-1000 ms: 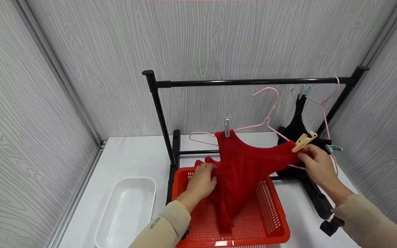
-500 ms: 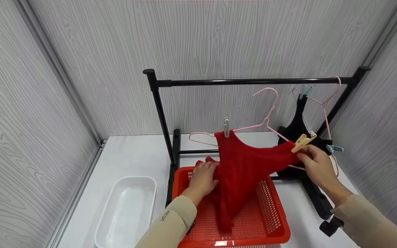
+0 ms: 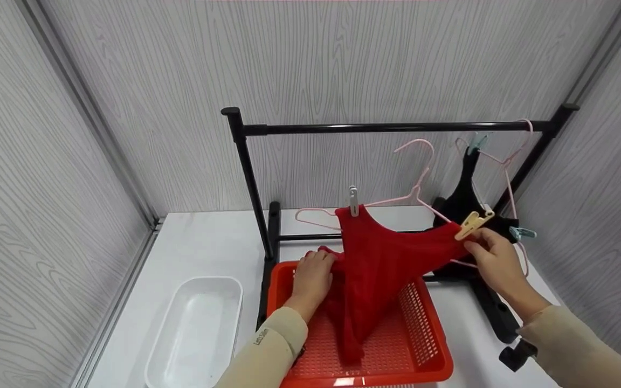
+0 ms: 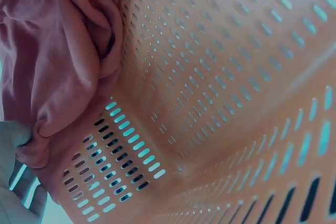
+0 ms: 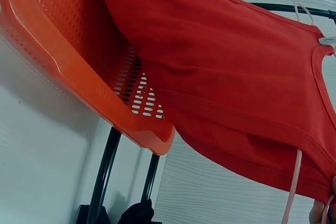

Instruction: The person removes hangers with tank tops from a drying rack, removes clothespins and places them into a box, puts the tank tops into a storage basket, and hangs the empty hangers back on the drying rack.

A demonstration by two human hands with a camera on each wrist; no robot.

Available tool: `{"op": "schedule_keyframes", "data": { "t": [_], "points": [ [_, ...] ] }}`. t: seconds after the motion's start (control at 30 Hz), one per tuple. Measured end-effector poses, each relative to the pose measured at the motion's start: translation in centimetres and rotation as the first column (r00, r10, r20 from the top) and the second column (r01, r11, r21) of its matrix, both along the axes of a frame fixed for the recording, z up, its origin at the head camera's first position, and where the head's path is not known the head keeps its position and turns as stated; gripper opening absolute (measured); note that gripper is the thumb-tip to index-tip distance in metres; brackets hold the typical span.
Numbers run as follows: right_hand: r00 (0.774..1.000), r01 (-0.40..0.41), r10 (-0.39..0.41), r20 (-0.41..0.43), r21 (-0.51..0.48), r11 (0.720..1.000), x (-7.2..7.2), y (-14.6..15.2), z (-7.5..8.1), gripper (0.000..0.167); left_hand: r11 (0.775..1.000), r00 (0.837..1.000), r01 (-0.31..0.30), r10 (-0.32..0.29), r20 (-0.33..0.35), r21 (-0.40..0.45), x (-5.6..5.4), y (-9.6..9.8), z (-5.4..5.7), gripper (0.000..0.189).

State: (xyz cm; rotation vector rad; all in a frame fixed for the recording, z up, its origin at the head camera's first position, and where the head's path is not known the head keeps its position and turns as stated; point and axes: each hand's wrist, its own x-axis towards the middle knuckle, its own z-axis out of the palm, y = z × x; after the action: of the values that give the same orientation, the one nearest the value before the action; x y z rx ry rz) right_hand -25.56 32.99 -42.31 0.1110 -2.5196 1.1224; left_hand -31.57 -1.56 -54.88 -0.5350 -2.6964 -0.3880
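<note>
A red tank top (image 3: 380, 258) hangs from a pink hanger (image 3: 415, 194), its lower part dropping into the red plastic basket (image 3: 440, 334). On its left shoulder sits a grey clothespin (image 3: 353, 202), and a yellow clothespin (image 3: 472, 223) clips the right one. Just below the yellow clothespin my right hand (image 3: 499, 258) pinches the fabric's corner and, in the right wrist view, the hanger (image 5: 292, 192) at that spot. Over the basket's far left corner, my left hand (image 3: 311, 277) holds bunched red cloth (image 4: 58, 61) between thumb and fingers.
Behind the basket stands a black rack (image 3: 397, 128). At its right end hangs a black garment (image 3: 461, 199) on another pink hanger (image 3: 511, 183), with blue-green clothespins (image 3: 515, 233). A white tray (image 3: 197, 328) lies left of the basket.
My left hand shifted slightly right, then back left, at the bunched cloth, its forearm ending nearer the basket. The right hand keeps its pinch almost still.
</note>
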Motion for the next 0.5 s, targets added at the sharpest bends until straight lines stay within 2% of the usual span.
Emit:
{"op": "schedule_keyframes", "data": {
  "t": [0.2,0.4,0.5],
  "points": [
    [1.000,-0.006,0.006,-0.001,-0.010,1.000,-0.1,-0.1,0.0,0.014,0.999,0.999,0.030,-0.029,-0.027,0.037,-0.2,-0.2,0.1,0.019],
    [1.000,-0.001,0.001,-0.006,-0.014,1.000,0.0,0.0,-0.1,0.013,0.983,0.997,0.068,-0.073,0.022,0.171,-0.1,-0.7,0.7,0.023],
    [1.000,-0.001,0.001,-0.013,-0.015,1.000,-0.1,0.0,0.0,0.013,0.967,0.995,0.095,-0.098,0.001,0.236,0.2,-0.8,1.3,0.024]
  ]
}}
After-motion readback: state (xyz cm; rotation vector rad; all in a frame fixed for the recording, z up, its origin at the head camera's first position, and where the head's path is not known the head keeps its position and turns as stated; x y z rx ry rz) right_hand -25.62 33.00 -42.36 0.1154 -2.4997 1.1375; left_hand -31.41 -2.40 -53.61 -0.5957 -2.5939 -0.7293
